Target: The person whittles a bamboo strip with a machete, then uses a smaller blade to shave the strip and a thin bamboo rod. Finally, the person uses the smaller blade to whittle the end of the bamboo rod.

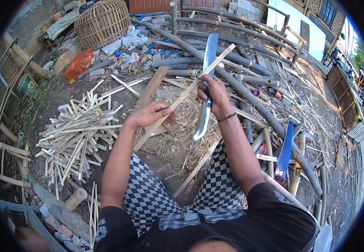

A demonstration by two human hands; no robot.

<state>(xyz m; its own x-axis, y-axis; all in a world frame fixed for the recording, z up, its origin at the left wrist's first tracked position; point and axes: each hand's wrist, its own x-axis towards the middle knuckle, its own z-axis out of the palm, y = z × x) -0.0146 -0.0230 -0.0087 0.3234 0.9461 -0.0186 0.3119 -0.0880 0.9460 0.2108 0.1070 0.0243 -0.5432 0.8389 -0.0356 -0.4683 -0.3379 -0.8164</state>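
Note:
A long pale bamboo strip (182, 98) slants up and to the right in front of my knees. My left hand (151, 114) grips its lower part, thumb on top and fingers curled round. My right hand (214, 94) is closed on a machete, whose broad blade (210, 50) points away from me, with the strip's upper part crossing close to it. A shiny metal piece (203, 122) extends below the right fist; I cannot make out how it joins the handle. Curly shavings (186, 126) cover the ground beneath both hands.
Cut bamboo sticks (81, 136) lie heaped at left, near a wooden plank (152, 86). A blue handsaw (283, 153) rests at right beside a long bamboo pole (270, 117). Behind are an orange crate (79, 64), a woven bamboo cage (102, 24) and rubble (127, 44).

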